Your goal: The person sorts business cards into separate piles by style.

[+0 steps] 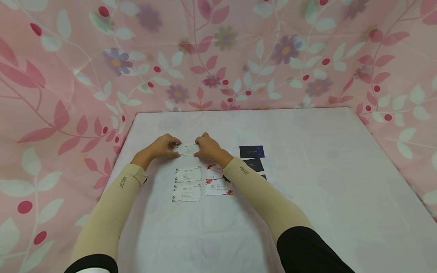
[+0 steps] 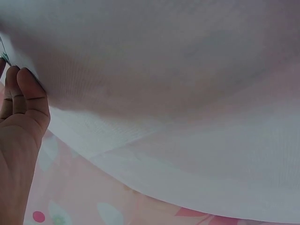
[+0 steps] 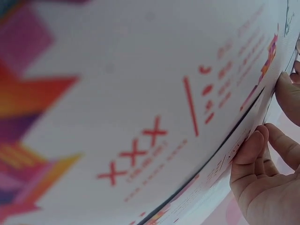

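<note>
A white business card (image 1: 187, 149) with green leaf trim lies at the top of the left column, between both hands. My left hand (image 1: 160, 148) holds its left edge with thumb and curled fingers; in the left wrist view, the left hand (image 2: 23, 105) shows beside a sliver of the card. At the card's right edge, my right hand (image 1: 209, 147) grips with thumb and fingers. Two similar leaf-trimmed cards (image 1: 186, 192) lie below. White cards with red-orange corners (image 1: 218, 187) form the middle column, partly covered by the right wrist, and fill the right wrist view.
Dark cards (image 1: 252, 151) lie in a right-hand column, some partly behind the right forearm. A white cloth (image 1: 327, 182) covers the table, whose far edge meets a pink floral curtain (image 1: 218, 57).
</note>
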Available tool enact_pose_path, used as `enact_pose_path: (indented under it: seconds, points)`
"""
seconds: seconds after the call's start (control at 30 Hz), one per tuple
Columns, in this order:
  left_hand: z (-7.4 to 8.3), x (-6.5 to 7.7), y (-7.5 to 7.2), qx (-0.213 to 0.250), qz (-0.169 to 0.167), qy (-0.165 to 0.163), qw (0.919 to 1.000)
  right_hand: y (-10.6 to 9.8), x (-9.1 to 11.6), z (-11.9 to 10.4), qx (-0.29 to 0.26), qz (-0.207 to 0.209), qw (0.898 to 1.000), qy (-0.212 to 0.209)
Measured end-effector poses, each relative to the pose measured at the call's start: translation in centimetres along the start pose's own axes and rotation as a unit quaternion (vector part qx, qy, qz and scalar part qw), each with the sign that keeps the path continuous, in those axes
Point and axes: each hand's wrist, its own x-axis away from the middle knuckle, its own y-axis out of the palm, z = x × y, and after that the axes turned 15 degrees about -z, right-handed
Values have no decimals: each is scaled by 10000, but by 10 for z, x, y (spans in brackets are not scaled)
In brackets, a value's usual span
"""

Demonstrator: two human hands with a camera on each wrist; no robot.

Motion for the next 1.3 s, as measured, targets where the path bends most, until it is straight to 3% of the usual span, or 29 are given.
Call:
enact_pose_path:
  seconds: [0.47, 0.73, 0.87, 1.03, 1.1, 1.3]
  points:
    - [3, 2, 1, -100, 36, 86, 9999, 1, 1, 0, -3, 34, 10000, 23]
    - [2, 3, 3, 97, -36, -8, 9999, -5, 7, 6, -669, -143, 9974, -234]
    - [1, 10, 6, -164, 217, -49, 9996, -11, 12, 8, -291, 72, 9987, -417]
    - [2, 25, 7, -949, 397, -481, 9935, -12, 25, 16, 665, 611, 9943, -563]
    - [5, 30, 7, -1052, 432, -584, 9918, -13, 32, 20, 948, 706, 9911, -616]
    - [9, 43, 9, -1476, 571, -674, 9851, -16, 53, 37, 1288, 850, 9856, -687]
